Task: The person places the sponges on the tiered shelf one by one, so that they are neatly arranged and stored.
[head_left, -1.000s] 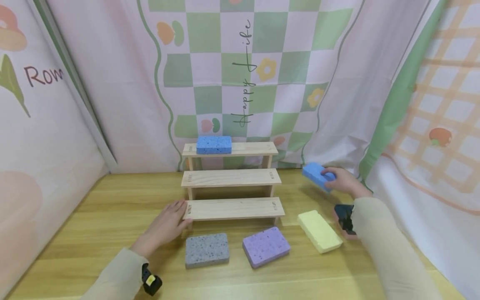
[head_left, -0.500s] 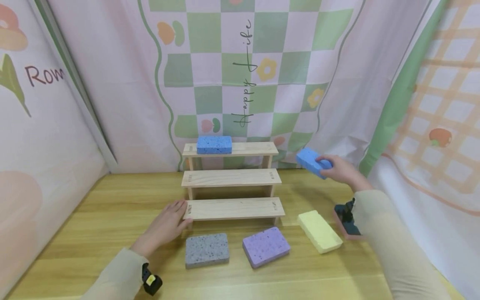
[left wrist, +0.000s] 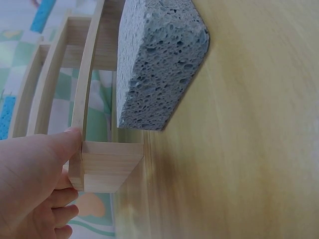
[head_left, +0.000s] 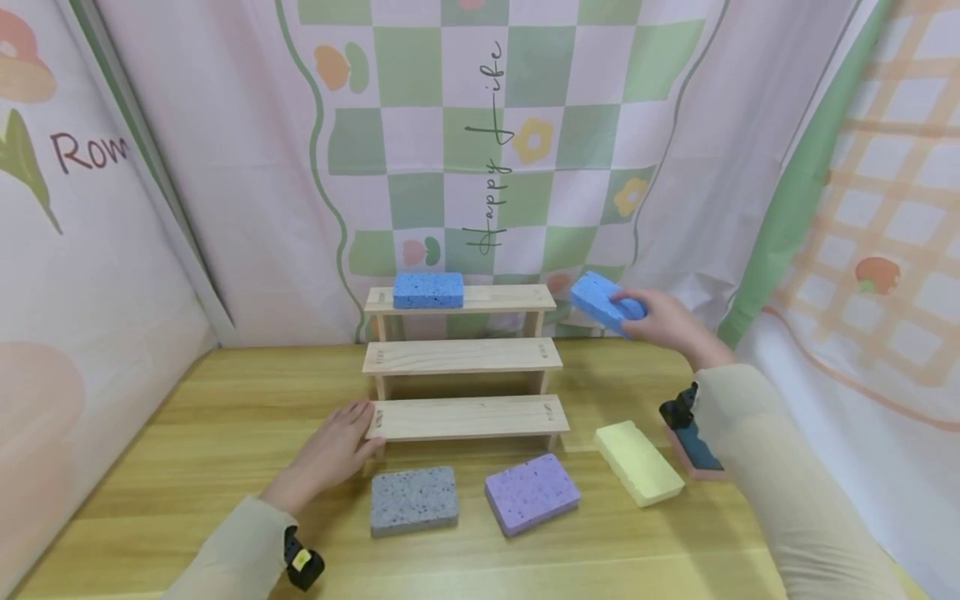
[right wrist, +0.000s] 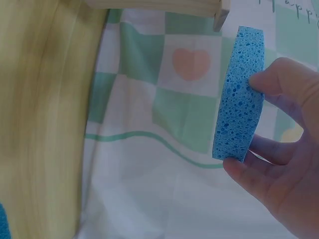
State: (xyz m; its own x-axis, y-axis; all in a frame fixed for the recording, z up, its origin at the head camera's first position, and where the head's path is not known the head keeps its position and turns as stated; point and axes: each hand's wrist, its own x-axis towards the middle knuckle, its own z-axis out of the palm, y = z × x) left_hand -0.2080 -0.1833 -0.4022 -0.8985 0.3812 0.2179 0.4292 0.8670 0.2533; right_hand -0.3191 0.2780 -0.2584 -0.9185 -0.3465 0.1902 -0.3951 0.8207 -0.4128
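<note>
A three-step wooden shelf stand (head_left: 465, 354) stands mid-table. My left hand (head_left: 333, 446) grips the left end of its lowest board, with the thumb at the front edge and the fingers curled at the board's end in the left wrist view. A blue sponge (head_left: 427, 290) lies on the left part of the top step. My right hand (head_left: 667, 321) holds a second blue sponge (right wrist: 239, 94) in the air, tilted, just right of the top step. Thumb and fingers pinch it at its edges. In the left wrist view, a grey speckled sponge (left wrist: 164, 64) lies close by my left hand.
In front of the stand lie the grey sponge and a purple sponge (head_left: 532, 494). To the right are a pale yellow sponge (head_left: 639, 463) and a dark-topped pink block (head_left: 697, 450), partly hidden by my right sleeve. Patterned curtains (head_left: 480, 125) hang behind and beside the table.
My right hand has carried the blue sponge up and to the left, from low over the table's right side to beside the top step. The left hand has stayed in place.
</note>
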